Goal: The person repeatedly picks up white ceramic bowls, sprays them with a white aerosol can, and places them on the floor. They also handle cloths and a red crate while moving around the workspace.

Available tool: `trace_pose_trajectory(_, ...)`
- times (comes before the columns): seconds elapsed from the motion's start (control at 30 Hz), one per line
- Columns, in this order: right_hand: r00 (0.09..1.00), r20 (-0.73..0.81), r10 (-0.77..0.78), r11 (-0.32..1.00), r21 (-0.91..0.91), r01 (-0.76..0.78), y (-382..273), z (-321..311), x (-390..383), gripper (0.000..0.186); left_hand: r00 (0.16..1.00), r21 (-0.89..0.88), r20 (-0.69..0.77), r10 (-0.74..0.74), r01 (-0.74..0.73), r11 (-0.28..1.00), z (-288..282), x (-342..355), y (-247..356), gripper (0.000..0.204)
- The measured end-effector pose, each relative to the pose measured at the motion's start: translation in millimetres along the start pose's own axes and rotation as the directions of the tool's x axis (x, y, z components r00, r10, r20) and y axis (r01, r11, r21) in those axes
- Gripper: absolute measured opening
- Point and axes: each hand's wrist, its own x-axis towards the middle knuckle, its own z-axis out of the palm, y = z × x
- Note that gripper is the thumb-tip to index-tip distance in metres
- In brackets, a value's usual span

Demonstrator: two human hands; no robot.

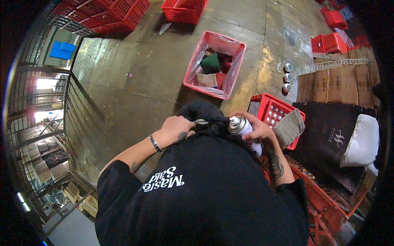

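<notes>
My right hand (259, 128) is wrapped round an aerosol spray can (245, 130) with a silver top and a white nozzle, held upright in front of my waist. My left hand (175, 130) is closed at the dark clothing around my waist and lap. Beside its fingertips shows a small pale, cord-like piece (201, 122); whether the fingers pinch it or the cloth is hidden. Right of the can stands a red crate (260, 98) with several white-capped cans (276, 115). A grey-beige cloth (289, 128) hangs over that crate's edge.
Ahead on the concrete floor sits a red bin (189, 74) with a clear liner and folded cloths (210, 63). Three white round items (287, 77) stand in a row near cardboard boxes (342, 84). A black box (318, 127) with a white pillow (361, 141) is at right; red crates (108, 16) are stacked far left.
</notes>
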Motion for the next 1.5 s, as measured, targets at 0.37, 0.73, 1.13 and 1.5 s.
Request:
trace_pose_trajectory(0.37, 0.946, -0.323, -0.030, 0.912, 0.379, 0.159, 10, 69, 40, 0.090, 0.974, 0.100, -0.079, 0.214, -0.206, 0.974, 45, 28, -82, 0.015)
trace_pose_trajectory(0.73, 0.843, -0.525, 0.119, 0.911, 0.396, 0.118, 43, 3, -2, 0.088, 0.978, -0.669, 0.154, 0.139, 0.000, 0.743, -26, 101, -93, 0.037)
trace_pose_trajectory(1.13, 0.912, -0.409, 0.035, 0.877, 0.449, 0.168, 40, -117, 29, 0.088, 0.961, -0.162, -0.259, 0.100, -0.145, 0.976, -18, 167, -23, 0.050)
trace_pose_trajectory(1.5, 0.949, -0.314, -0.016, 0.915, 0.378, 0.140, 59, -193, 74, 0.080, 0.894, -0.947, 0.225, -0.387, 0.108, -0.302, -30, 166, -7, 0.045)
